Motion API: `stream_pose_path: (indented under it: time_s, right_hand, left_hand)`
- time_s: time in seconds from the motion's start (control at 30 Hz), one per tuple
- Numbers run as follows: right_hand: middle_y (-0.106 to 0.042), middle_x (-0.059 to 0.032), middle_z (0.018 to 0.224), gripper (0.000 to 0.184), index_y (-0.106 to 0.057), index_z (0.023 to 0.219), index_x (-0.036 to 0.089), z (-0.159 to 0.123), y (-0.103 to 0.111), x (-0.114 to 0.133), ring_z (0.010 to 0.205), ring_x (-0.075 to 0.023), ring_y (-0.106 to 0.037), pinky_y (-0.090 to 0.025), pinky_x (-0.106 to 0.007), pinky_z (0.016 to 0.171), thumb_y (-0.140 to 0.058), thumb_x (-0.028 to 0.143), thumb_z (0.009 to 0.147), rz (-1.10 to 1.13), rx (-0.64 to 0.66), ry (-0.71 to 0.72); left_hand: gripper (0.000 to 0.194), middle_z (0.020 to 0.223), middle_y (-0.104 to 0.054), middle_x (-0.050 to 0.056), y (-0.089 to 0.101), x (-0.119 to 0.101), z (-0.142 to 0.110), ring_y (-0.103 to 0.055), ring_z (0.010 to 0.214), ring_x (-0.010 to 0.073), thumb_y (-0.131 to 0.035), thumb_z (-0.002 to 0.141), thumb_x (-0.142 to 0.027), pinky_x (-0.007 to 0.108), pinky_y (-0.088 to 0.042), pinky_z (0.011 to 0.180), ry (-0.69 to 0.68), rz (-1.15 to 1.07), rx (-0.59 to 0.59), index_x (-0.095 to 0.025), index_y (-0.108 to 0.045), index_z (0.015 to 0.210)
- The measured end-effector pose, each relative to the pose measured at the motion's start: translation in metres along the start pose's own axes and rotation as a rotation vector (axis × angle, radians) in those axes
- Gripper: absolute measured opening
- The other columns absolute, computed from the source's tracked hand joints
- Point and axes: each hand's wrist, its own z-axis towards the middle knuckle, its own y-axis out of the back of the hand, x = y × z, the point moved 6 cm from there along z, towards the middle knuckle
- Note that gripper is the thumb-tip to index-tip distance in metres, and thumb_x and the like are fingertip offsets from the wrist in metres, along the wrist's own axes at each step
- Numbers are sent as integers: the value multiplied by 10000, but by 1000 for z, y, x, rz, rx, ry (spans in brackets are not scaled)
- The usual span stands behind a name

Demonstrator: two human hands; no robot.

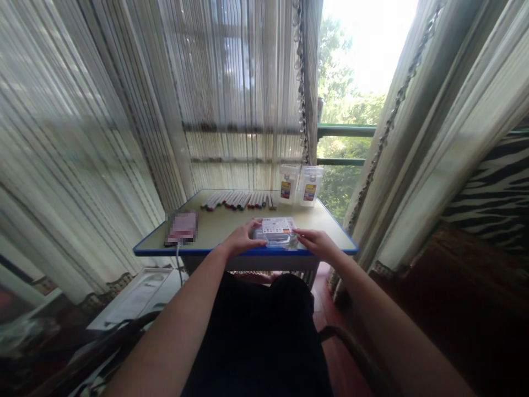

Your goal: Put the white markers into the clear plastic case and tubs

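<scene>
A clear plastic case point(276, 239) with a printed label on its upper part lies flat near the front edge of the table. My left hand point(243, 238) grips its left side, thumb at the near corner and fingers at the far one. On the opposite side, the fingers of my right hand point(316, 241) are pressed together against the case's right edge. What the case contains is too small to make out. Behind it, a row of markers point(237, 200) with white barrels and coloured ends lies across the table.
Two clear plastic boxes point(288, 190) with coloured labels stand upright at the back right of the table point(223, 229). A blurred-out device point(182, 227) with a white cable lies at the left. Curtains point(243, 99) hang behind, and an open white box point(134, 295) sits lower left.
</scene>
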Motion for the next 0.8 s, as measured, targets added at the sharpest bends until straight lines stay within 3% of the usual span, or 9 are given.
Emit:
stream_pose_path:
  time_s: [0.23, 0.4, 0.8]
  right_hand:
    - [-732, -49, 880, 385, -653, 1153, 174, 0, 0, -1, 739, -165, -650, -490, -263, 709, -498, 280, 817, -52, 6, -38]
    - [-649, -3, 627, 451, -657, 1148, 151, 0, -1, 1, 540, -116, -535, -421, -230, 561, -547, 416, 801, -88, -9, -55]
    - [-738, -66, 836, 401, -683, 1103, 177, 2, 0, 1, 701, -178, -665, -491, -259, 660, -547, 417, 811, -2, -71, -173]
  left_hand:
    - [627, 1429, -422, 95, 0, 8, 3, -281, 1374, 266, -764, 548, -383, 382, -200, 1140, 16, -69, 8, -195, -549, 1105]
    - [683, 1446, -394, 104, 1, 6, 1, -244, 1388, 273, -790, 504, -337, 395, -177, 1146, 20, -103, 28, -191, -550, 1127]
    - [712, 1430, -419, 97, 2, 0, -1, -269, 1378, 279, -802, 497, -356, 394, -179, 1148, 21, -90, 36, -199, -562, 1148]
